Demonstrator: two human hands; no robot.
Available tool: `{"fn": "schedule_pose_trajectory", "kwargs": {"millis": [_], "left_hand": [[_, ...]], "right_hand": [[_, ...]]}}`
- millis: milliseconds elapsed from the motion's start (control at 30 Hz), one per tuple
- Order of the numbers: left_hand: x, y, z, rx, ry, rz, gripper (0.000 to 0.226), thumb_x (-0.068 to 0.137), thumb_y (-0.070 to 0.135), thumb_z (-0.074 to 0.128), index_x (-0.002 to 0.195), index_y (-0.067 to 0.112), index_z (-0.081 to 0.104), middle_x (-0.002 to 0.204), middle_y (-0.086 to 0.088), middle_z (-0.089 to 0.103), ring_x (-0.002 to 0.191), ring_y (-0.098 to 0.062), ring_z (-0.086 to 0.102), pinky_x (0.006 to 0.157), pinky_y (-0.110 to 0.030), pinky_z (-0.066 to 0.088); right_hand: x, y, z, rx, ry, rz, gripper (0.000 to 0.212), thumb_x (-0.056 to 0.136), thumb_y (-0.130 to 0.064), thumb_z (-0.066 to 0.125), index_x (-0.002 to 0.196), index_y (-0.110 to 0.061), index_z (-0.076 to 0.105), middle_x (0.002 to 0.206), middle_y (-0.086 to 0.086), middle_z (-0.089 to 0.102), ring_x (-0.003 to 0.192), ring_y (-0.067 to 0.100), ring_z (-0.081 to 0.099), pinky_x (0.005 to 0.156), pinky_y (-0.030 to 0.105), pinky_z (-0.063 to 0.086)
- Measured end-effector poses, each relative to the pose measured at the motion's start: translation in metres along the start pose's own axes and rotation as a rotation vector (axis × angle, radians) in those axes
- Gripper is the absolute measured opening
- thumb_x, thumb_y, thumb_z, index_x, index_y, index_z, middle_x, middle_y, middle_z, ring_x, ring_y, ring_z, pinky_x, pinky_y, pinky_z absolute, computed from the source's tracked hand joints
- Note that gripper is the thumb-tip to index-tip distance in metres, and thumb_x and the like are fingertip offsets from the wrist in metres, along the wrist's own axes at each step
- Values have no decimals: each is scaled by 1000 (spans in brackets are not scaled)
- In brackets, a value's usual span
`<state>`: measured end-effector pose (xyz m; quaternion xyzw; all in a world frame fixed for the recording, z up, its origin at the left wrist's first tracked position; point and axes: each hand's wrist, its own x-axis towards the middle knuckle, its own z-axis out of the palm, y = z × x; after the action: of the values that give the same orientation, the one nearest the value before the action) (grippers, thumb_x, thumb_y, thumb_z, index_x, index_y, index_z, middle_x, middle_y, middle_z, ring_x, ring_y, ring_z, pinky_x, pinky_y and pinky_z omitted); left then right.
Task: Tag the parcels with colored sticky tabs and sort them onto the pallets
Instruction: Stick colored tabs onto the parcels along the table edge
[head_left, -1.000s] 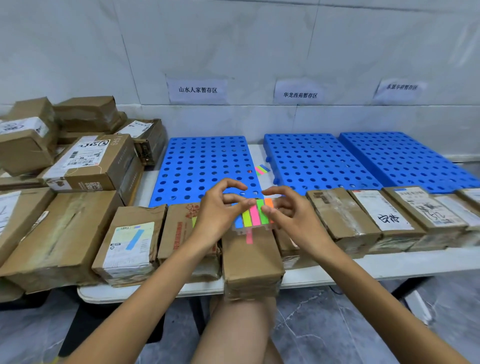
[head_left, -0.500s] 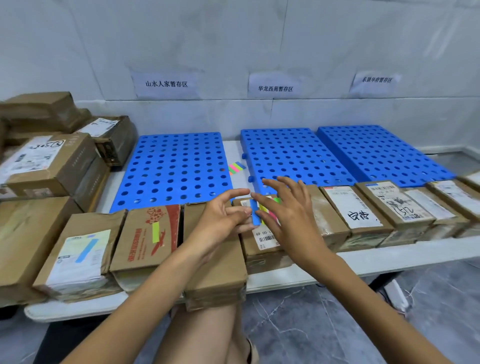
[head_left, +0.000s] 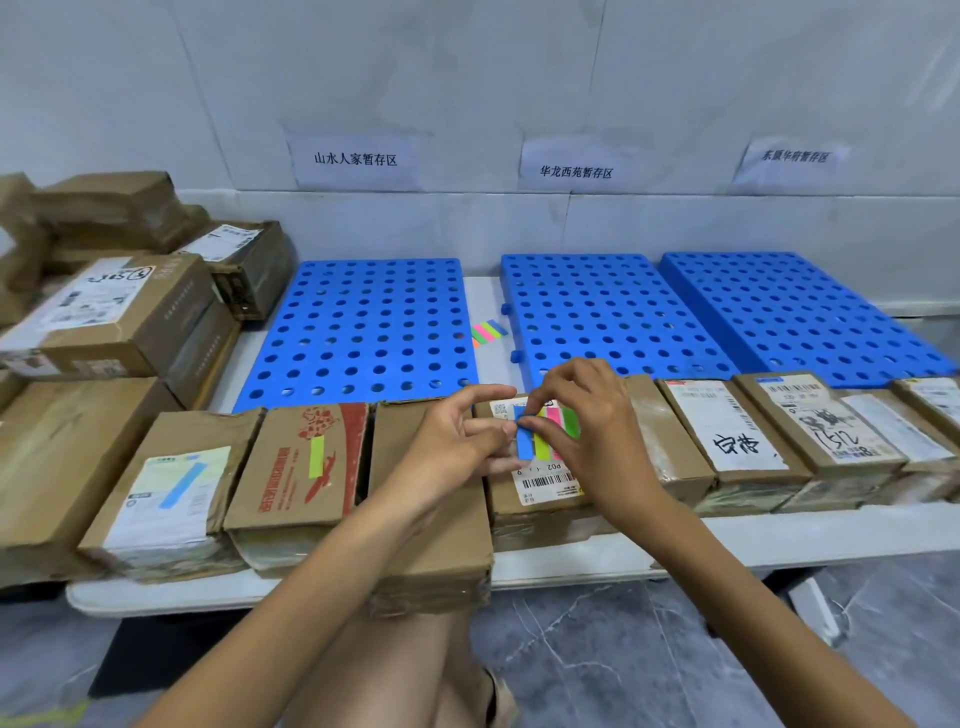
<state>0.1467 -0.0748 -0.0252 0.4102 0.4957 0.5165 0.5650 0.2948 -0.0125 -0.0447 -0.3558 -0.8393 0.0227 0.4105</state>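
Observation:
My left hand (head_left: 452, 447) holds a sticky tab pad (head_left: 550, 434) with blue, green and pink strips by its left edge. My right hand (head_left: 597, 441) pinches the top of the blue strip, and its fingertips meet my left thumb. Both hands hover over a barcode-labelled parcel (head_left: 545, 488) in the front row. To the left lie a plain parcel (head_left: 431, 525), a red-printed parcel (head_left: 306, 467) with a yellow-green tab and a parcel (head_left: 166, 493) with a blue tab. Three blue perforated pallets (head_left: 363, 332) (head_left: 602, 312) (head_left: 789, 312) lie behind.
A second tab pad (head_left: 488, 332) lies on the white table (head_left: 779, 535) between the left and middle pallets. More labelled parcels (head_left: 737, 431) line the front edge to the right. Stacked boxes (head_left: 119, 312) fill the left side. Paper signs (head_left: 356, 158) hang on the wall.
My hands and the tab pad moved right, from above the plain parcel to above the barcode-labelled parcel. My right fingers shifted from the pad's right end to the blue strip.

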Motion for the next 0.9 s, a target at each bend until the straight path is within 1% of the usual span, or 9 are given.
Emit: {"fn": "schedule_pose_trajectory", "kwargs": {"millis": [167,300,367,467,533,600,700,800,900], "left_hand": [[0,-1,1,-43,12,6,31,90,-2,54,120,5,54,87,-22,64,77,-23,63,69,-26,59],[-1,-1,2,-70,11,1,29,90,-2,55,117,7,56,82,-16,66,69,-15,66,71,-28,59],[-2,-1,3,-68,12,-2,29,90,-3,55,117,8,57,82,-16,66,69,-15,67,73,-28,59],[-3,-2,5,-66,19,-2,30,89,-3,56,117,7,56,72,-9,65,65,-13,65,73,-30,59],[-4,-2,5,-73,27,-4,30,89,-2,56,117,7,56,67,-5,65,63,-12,65,75,-31,59],[-4,-2,5,-84,38,-7,29,90,-1,56,118,7,55,70,-7,66,64,-12,66,76,-32,59],[-4,-1,4,-97,64,-21,26,91,4,56,116,7,57,75,-7,67,64,-12,66,75,-32,59],[-2,-1,3,-123,116,-50,24,92,14,57,114,6,59,88,-12,67,63,-14,67,69,-31,60],[1,-3,2,-88,163,-41,24,89,11,61,112,4,59,86,-16,63,57,-11,61,62,-29,59]], "right_hand": [[-1,1,1,-142,115,-189,13,85,-23,62,77,-14,68,80,1,61,83,17,49,82,28,33],[-4,-1,1,-72,143,-236,11,87,-14,63,79,-7,68,74,4,61,76,21,53,79,25,36],[-5,-2,1,-46,129,-230,11,87,-12,61,82,-5,68,73,4,62,78,19,51,79,23,36],[-5,-2,-1,-12,110,-210,12,87,-14,59,82,-6,67,72,3,62,80,16,49,80,21,36],[-5,-2,-1,-4,107,-206,14,87,-15,59,79,-7,67,73,2,62,81,17,49,78,24,39],[-4,-2,0,-2,111,-192,11,85,-16,61,79,-9,67,80,3,63,84,19,50,78,29,41],[-3,-3,1,42,109,-136,8,83,-19,64,79,-12,68,96,5,62,94,18,49,83,26,37],[-4,-4,0,126,62,-95,11,82,-24,63,80,-15,70,96,3,60,96,16,47,87,21,33],[-5,-5,-1,153,1,-82,13,82,-28,62,79,-18,70,94,0,59,95,17,47,87,24,34]]}}
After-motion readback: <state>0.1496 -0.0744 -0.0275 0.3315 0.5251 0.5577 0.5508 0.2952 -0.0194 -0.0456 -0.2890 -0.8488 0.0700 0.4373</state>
